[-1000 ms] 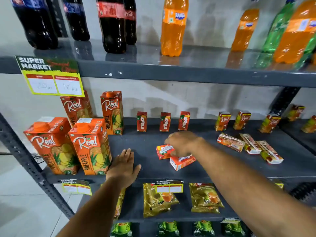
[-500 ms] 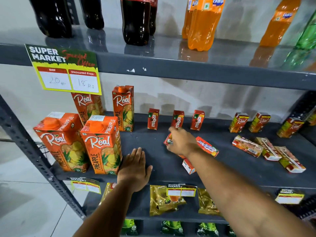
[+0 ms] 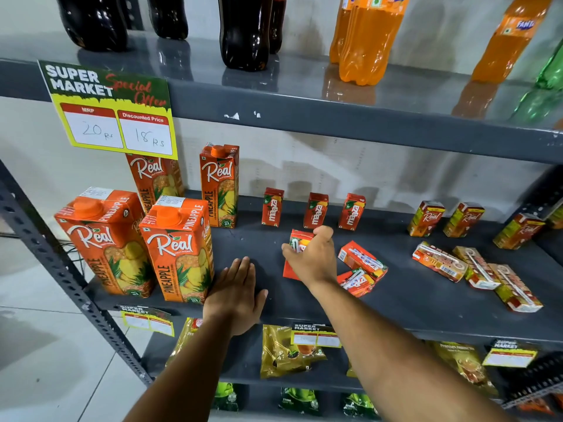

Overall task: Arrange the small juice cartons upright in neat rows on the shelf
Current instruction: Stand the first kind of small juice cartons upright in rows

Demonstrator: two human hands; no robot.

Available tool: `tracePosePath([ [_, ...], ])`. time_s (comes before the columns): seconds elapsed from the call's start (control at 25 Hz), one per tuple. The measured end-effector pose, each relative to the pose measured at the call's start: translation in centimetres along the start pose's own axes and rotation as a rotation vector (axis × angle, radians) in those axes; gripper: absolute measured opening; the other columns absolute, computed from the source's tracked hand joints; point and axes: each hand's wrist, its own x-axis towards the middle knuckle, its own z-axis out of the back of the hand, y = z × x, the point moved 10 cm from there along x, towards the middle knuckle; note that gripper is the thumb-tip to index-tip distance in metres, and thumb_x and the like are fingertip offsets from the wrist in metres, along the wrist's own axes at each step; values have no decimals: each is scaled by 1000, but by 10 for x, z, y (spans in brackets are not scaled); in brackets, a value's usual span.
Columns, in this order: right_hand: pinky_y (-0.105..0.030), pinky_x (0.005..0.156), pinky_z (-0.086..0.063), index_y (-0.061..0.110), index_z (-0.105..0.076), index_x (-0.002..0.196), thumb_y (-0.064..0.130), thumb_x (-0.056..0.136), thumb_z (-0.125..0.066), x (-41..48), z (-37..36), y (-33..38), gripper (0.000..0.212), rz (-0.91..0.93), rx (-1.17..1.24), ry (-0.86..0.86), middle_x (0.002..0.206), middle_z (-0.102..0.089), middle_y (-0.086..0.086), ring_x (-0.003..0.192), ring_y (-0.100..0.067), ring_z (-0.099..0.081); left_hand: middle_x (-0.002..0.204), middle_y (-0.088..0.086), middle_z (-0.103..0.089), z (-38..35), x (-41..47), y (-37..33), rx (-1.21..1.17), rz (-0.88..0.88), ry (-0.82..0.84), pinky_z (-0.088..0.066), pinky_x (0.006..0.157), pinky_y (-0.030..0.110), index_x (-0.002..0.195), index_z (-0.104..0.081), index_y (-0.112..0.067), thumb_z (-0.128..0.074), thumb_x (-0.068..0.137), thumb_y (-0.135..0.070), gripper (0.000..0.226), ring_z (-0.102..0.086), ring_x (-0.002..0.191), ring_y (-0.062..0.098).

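My right hand [image 3: 313, 258] grips a small red Maaza carton [image 3: 300, 239] and holds it nearly upright on the dark grey shelf [image 3: 411, 296], in front of three upright Maaza cartons [image 3: 315, 210] at the back. Two more Maaza cartons [image 3: 361, 260] lie on their sides just right of my hand. My left hand [image 3: 236, 295] rests flat, fingers spread, on the shelf near its front edge. Further right, three small Real cartons [image 3: 476, 271] lie flat, with upright Real cartons [image 3: 426, 219] behind them.
Large Real pineapple cartons [image 3: 176, 248] stand at the shelf's left, touching my left hand's side. A price sign [image 3: 109, 108] hangs from the upper shelf, which carries cola and orange soda bottles [image 3: 365, 41]. Tea packets [image 3: 286, 351] fill the shelf below.
My right hand picked one Maaza carton off the lying pile, carried it back and left, and tipped it upright. The camera moved closer. My left hand stayed flat on the shelf.
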Motion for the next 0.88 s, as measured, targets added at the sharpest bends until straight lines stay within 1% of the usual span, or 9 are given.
tracePosePath([
  [0.12, -29, 68, -51, 19, -35, 114, 47, 70, -76, -1, 2, 4, 66, 54, 2, 2, 109, -56, -7, 93, -21, -61, 162, 9, -5, 1, -1, 0, 8, 9, 7, -3, 117, 37, 150, -8, -7, -13, 94, -55, 74, -2, 148, 23],
  [0.2, -24, 65, -46, 20, -37, 111, 43, 71, -77, -2, 6, 11, 60, 120, 18, -22, 107, -56, -6, 92, -20, -60, 162, 8, -5, 2, -2, 0, 10, 16, 2, -3, 117, 36, 150, -8, -8, -13, 94, -55, 73, -2, 148, 22],
  [0.32, -25, 70, -50, 20, -38, 112, 37, 72, -78, -8, 8, 12, 59, 180, 37, -49, 107, -57, -6, 96, -19, -59, 162, 7, -4, 3, -2, 0, -6, 17, 4, -2, 117, 36, 151, -7, -9, -14, 95, -55, 72, -1, 148, 21],
  [0.4, -30, 74, -54, 19, -38, 116, 38, 70, -79, -14, 7, 5, 64, 153, 41, -65, 109, -58, -6, 99, -19, -58, 162, 6, -4, 4, -2, 0, -18, 15, 1, -2, 118, 36, 151, -7, -10, -15, 95, -55, 72, 0, 148, 20],
  [0.48, -32, 74, -55, 20, -38, 117, 42, 69, -79, -17, 5, -2, 68, 107, 34, -65, 111, -57, -6, 99, -20, -59, 162, 6, -5, 4, -3, -1, -21, 13, -1, -2, 118, 36, 151, -7, -10, -15, 95, -55, 72, 0, 148, 20],
  [0.56, -29, 73, -53, 20, -37, 119, 46, 66, -79, -16, 1, -6, 72, 78, 31, -46, 113, -55, -6, 100, -20, -58, 162, 6, -4, 4, -4, -1, -24, 14, 2, -1, 117, 35, 151, -7, -10, -15, 95, -56, 72, 1, 148, 20],
  [0.72, -19, 63, -41, 20, -36, 122, 61, 61, -75, -12, 2, -2, 83, 47, 31, -25, 117, -52, -4, 95, -10, -48, 163, 5, -1, 2, -2, 0, -18, 22, 23, 1, 117, 35, 151, -4, -11, -12, 94, -56, 73, 3, 148, 19],
  [0.8, -21, 63, -40, 18, -38, 122, 61, 62, -73, -8, 1, 0, 82, 30, 6, -3, 118, -52, -6, 96, -14, -52, 163, 6, -1, 1, -2, 0, -10, 16, 26, 2, 117, 35, 150, -4, -10, -11, 94, -56, 73, 3, 148, 20],
  [0.88, -29, 67, -43, 16, -41, 122, 53, 64, -74, -1, -1, 4, 76, 10, -86, 70, 119, -53, -8, 100, -23, -56, 162, 7, -3, 2, -2, 0, -5, 7, 15, 0, 117, 35, 150, -6, -9, -12, 95, -56, 73, 1, 148, 21],
])
